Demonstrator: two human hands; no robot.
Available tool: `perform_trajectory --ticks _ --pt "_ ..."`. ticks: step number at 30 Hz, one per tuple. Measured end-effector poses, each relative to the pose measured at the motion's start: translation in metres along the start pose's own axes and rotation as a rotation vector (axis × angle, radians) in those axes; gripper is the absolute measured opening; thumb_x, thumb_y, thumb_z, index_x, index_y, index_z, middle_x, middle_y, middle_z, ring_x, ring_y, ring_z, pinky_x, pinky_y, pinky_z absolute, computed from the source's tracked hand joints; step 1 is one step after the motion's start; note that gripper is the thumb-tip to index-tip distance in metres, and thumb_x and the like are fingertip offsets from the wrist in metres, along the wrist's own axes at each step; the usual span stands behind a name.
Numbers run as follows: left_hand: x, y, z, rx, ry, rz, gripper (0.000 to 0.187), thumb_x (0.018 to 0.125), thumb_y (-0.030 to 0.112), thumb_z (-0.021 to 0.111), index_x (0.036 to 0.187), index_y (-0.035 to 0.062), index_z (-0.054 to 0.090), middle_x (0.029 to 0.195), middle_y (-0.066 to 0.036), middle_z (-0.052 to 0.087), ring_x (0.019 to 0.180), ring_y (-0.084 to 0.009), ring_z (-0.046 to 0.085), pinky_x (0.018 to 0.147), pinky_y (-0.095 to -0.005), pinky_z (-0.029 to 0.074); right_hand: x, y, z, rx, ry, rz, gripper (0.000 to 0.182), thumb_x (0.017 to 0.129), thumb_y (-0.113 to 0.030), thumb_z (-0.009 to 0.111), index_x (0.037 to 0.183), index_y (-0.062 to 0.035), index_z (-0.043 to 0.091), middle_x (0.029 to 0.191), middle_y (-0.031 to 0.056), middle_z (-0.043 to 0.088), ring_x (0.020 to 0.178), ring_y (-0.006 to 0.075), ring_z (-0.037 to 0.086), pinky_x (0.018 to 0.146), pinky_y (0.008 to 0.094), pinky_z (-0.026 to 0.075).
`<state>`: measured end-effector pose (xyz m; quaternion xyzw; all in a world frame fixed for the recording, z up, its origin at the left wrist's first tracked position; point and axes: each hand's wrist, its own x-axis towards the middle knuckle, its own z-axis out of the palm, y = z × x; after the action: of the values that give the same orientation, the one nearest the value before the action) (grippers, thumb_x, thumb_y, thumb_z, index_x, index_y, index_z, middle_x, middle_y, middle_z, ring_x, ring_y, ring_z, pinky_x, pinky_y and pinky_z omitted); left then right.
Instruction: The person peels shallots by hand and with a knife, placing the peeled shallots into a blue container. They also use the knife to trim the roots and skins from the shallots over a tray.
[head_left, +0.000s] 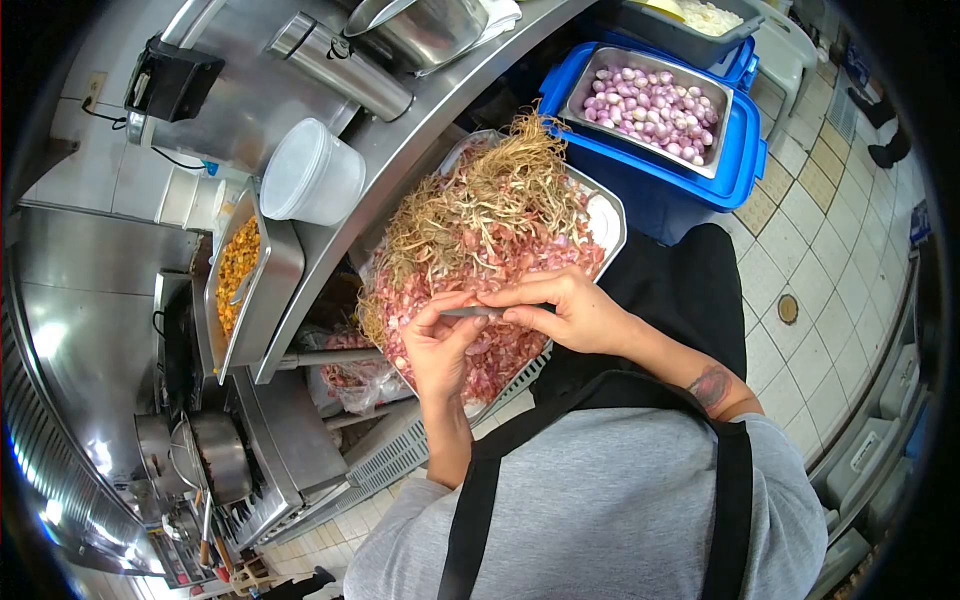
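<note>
My left hand point(438, 345) and my right hand point(562, 305) meet fingertip to fingertip above a big heap of shallot skins point(430, 285). A small knife point(466, 311) shows as a narrow grey blade between them, and my right thumb and fingers are closed on it. The fingers of my left hand are pinched together; what they hold is too small to make out. Dry roots and stalks point(480, 195) lie tangled over the far part of the heap. Peeled shallots point(655, 112) fill a metal tray point(722, 125) beyond my right hand.
The shallot tray rests on a blue lidded bin point(742, 180). Along the left runs a steel counter point(440, 110) with a white plastic tub point(312, 170), a steel cylinder point(345, 68) and a pan of chopped yellow food point(238, 270). A person's dark shoes point(882, 155) show far right.
</note>
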<state>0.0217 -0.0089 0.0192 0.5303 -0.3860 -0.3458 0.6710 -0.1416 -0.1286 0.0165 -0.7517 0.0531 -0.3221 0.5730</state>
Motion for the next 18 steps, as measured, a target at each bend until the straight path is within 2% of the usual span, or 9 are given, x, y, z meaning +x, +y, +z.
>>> perform_trajectory --ticks 3,4,6,9,12,13,17,18 --pt "-0.003 0.002 0.0 -0.005 0.021 -0.093 0.031 0.069 -0.013 0.067 0.098 -0.0039 0.062 0.103 -0.011 0.06 0.087 -0.0159 0.061 0.076 -0.0254 0.052 0.001 0.005 0.0 0.011 0.007 0.01 0.026 0.084 -0.009 0.058 0.11 -0.0043 0.062 0.087 0.0097 0.067 0.073 0.0183 0.064 0.067 0.0296 0.049" --pt "-0.003 0.002 0.0 -0.016 0.038 -0.131 0.032 0.069 -0.013 0.067 0.098 -0.0039 0.062 0.104 -0.011 0.06 0.087 -0.016 0.061 0.075 -0.0253 0.052 0.0 0.005 0.0 0.151 -0.006 0.124 0.026 0.085 -0.009 0.058 0.11 -0.0044 0.063 0.084 0.0072 0.066 0.069 0.015 0.06 0.064 0.0275 0.047" --pt "-0.003 -0.002 0.001 -0.06 0.018 -0.077 0.032 0.069 -0.013 0.067 0.099 -0.0038 0.062 0.104 -0.011 0.06 0.089 -0.0163 0.061 0.077 -0.0254 0.051 -0.001 0.003 0.0 0.43 -0.035 0.352 0.024 0.087 -0.009 0.056 0.109 -0.0046 0.063 0.077 0.0024 0.064 0.06 0.0082 0.054 0.057 0.0234 0.044" --pt "-0.002 -0.004 0.003 -0.102 -0.021 -0.006 0.033 0.07 -0.013 0.066 0.101 -0.0033 0.061 0.105 -0.011 0.059 0.093 -0.017 0.06 0.081 -0.0263 0.051 0.0 0.016 0.007 0.615 0.113 0.398 0.023 0.091 -0.01 0.052 0.111 -0.0047 0.062 0.071 -0.0014 0.057 0.051 0.0001 0.038 0.045 0.0181 0.03" --pt "-0.002 -0.004 0.006 -0.193 0.005 -0.037 0.037 0.07 -0.014 0.065 0.105 -0.0026 0.059 0.109 -0.012 0.057 0.097 -0.0177 0.058 0.085 -0.0279 0.05 0.001 0.024 0.003 0.204 0.231 0.303 0.025 0.09 -0.008 0.052 0.113 -0.0036 0.06 0.077 0.0007 0.061 0.058 0.0012 0.046 0.051 0.0179 0.037" --pt "-0.002 -0.004 0.007 -0.233 0.027 -0.064 0.038 0.071 -0.014 0.064 0.106 -0.0024 0.059 0.11 -0.012 0.057 0.098 -0.0179 0.058 0.086 -0.0285 0.049 0.002 0.031 0.004 0.025 0.26 0.193 0.027 0.09 -0.008 0.052 0.116 -0.0024 0.058 0.088 0.0043 0.065 0.069 0.0041 0.054 0.062 0.0202 0.044" --pt "0.002 -0.013 0.007 -0.267 0.088 -0.089 0.04 0.07 -0.015 0.063 0.108 -0.0027 0.057 0.114 -0.013 0.055 0.098 -0.0187 0.058 0.085 -0.0295 0.05 -0.002 0.015 0.009 0.155 0.2 0.229 0.032 0.087 -0.007 0.055 0.118 -0.0022 0.056 0.102 0.0081 0.065 0.083 0.0098 0.06 0.074 0.0254 0.047" --pt "0.002 -0.015 0.006 -0.275 0.088 -0.07 0.04 0.07 -0.014 0.063 0.108 -0.0029 0.057 0.114 -0.014 0.055 0.098 -0.0188 0.058 0.084 -0.0296 0.05 -0.002 0.012 0.009 0.117 0.18 0.185 0.031 0.086 -0.008 0.056 0.117 -0.0026 0.057 0.098 0.01 0.066 0.081 0.0123 0.061 0.072 0.0263 0.048"
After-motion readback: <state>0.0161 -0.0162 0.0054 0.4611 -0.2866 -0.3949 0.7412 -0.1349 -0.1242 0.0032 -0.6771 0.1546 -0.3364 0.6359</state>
